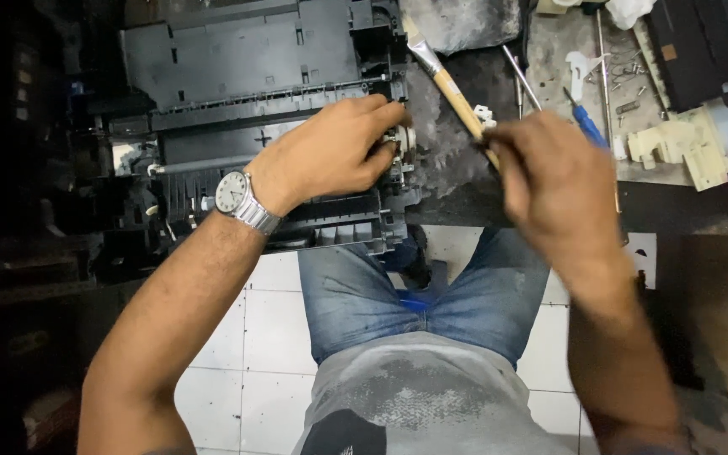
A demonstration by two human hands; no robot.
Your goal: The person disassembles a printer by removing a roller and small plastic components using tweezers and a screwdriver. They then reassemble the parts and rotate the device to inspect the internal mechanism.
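Both hands are closed on their work, the left hand (pixel 330 152) pinching the white gear (pixel 401 139) at the right end of the opened black printer chassis (pixel 246 76) while the blurred right hand (pixel 549 173) grips a wooden-handled paintbrush (pixel 452 88), so a careless sweep could, I judge, knock the loose screws (pixel 629 72) off the surface (pixel 457 168).

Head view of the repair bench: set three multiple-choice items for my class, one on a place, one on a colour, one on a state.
1. Where is the left hand?
A. on the black machine's right end
B. on the floor tiles
C. on the cream plastic part

2. What colour is the screwdriver handle?
A. red
B. blue
C. green

3. How is the brush held?
A. lying untouched
B. gripped by the right hand
C. held by the left hand

Answers: A, fingers rest at the gears; B, plainly blue; B, its handle runs into that fist.
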